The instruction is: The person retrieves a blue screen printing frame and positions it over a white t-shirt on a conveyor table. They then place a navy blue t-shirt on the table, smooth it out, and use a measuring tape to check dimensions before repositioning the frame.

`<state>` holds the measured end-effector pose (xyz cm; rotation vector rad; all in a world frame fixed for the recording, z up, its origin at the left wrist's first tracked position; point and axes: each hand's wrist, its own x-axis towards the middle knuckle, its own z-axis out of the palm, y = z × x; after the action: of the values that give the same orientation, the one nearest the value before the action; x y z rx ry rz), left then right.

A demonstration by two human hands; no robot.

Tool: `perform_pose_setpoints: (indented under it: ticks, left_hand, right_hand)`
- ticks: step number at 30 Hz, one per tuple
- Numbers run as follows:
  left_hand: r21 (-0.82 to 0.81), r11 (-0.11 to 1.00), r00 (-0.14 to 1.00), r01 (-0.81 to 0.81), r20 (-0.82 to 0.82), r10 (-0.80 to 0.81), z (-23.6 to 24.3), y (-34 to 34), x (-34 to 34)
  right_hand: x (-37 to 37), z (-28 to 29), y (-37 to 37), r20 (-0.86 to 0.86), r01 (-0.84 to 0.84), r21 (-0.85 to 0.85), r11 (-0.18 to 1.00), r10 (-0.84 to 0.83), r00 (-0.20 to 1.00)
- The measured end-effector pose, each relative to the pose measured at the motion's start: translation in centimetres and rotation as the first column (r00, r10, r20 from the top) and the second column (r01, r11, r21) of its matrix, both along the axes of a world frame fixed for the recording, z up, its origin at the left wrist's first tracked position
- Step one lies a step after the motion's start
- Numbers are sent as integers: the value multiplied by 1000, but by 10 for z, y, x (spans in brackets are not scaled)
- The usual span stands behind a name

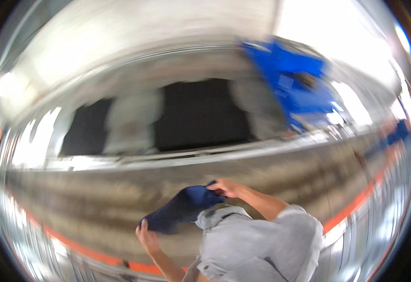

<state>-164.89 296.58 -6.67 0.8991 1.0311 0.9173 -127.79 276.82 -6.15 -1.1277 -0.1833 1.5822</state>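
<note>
A dark navy piece of cloth [181, 207] is stretched between my two hands, low in the head view. My left hand [146, 235] grips its left end. My right hand [223, 188] pinches its upper right corner. The cloth hangs in front of my grey-clothed body, over the worn floor [97, 197]. Beyond it runs a long, pale work surface [132, 117] with two black rectangular patches or pieces [201, 113] on it, their edges blurred.
At the right of the work surface is a bright blue object [280, 80] with something small and brown on it. A metal edge [205, 155] runs along the near side. An orange floor stripe [356, 202] curves behind me. A blurred blue shape [396, 134] is at far right.
</note>
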Motion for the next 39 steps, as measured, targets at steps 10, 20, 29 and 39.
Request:
perform_pose_setpoints:
  ticks: [10, 20, 29, 39]
  left_hand:
    - [-205, 930, 943, -305, -200, 265, -12, 60, -215]
    - [-319, 862, 909, -393, 8, 417, -78, 306, -366]
    - [-162, 856, 867, -491, 11, 499, 31, 709, -632]
    - [-72, 629, 632, -774, -134, 763, -6, 997, -835]
  right_hand:
    - [-325, 9, 484, 677, -969, -147, 198, 734, 47]
    - [-585, -37, 774, 609, -974, -70, 214, 783, 128]
    - [-589, -46, 972, 338, -366, -190, 911, 411, 847]
    - [-874, -69, 1360, 272, -281, -211, 936, 332, 903]
